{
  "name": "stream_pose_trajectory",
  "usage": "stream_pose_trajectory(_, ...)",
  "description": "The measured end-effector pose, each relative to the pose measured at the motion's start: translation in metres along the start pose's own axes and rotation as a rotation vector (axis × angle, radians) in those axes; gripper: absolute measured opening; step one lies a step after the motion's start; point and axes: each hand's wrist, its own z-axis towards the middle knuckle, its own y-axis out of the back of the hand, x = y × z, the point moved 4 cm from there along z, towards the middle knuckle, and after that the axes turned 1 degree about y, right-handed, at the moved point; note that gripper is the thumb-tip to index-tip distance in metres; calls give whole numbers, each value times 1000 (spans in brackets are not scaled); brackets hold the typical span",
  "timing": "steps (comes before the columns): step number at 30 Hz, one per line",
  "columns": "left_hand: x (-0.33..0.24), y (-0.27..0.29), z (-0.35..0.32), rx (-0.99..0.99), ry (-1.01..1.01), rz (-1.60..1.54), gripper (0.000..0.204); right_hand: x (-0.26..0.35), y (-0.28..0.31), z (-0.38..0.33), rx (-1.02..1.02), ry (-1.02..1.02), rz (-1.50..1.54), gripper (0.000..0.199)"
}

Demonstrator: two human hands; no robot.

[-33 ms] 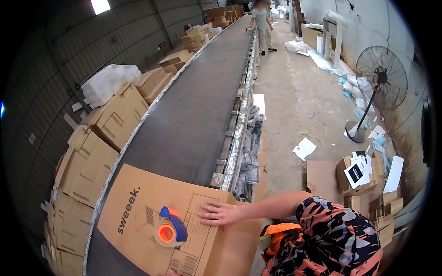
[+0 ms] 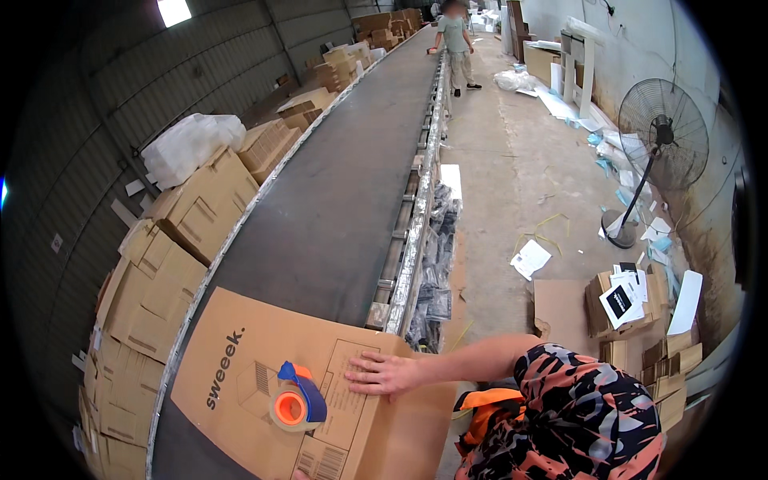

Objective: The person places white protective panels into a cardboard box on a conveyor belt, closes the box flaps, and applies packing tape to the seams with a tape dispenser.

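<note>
Carton (image 2: 276, 348) lies printed face up at the near end of the dark conveyor belt (image 2: 320, 200), its right side reaching over the metal rail (image 2: 418, 228). The right hand (image 2: 380, 374) rests on that face near the right edge, fingers extended and slightly parted, grasping nothing. Of the left hand (image 2: 301, 475), only 1 fingertip shows at the lower border, by the carton's near part; whether it grips anything I cannot tell.

A tape dispenser (image 2: 315, 400), blue and orange around a clear roll, sits on the carton left of the right hand, apart from its fingers and held by neither of the 2 hands.

For good steadying, a flat, spread hand looks right: it should share pressure widely rather than dent the cardboard. Weight is best put straight down, since leaning on the right edge could tip the carton toward the person. Keeping the face level matters too, as the loose dispenser could slide; the fingers do well to stay clear of it.
</note>
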Motion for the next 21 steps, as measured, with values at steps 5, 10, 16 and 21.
stream_pose_trajectory(5, -9, -1, -2, -9, -21, 20, 87, -12, -1, 4, 20, 15, 55, 116)
stream_pose_trajectory(10, -20, -6, -18, -173, -169, -94, 85, -38, -4, 9, 18, 97, 145, 116)
stream_pose_trajectory(16, -97, -28, -96, -195, -861, 338, 93, -52, -3, 15, 1, 117, 200, 116)
stream_pose_trajectory(21, -119, -38, -90, 164, -807, 382, 95, -35, -6, 20, -128, 100, 206, 95)
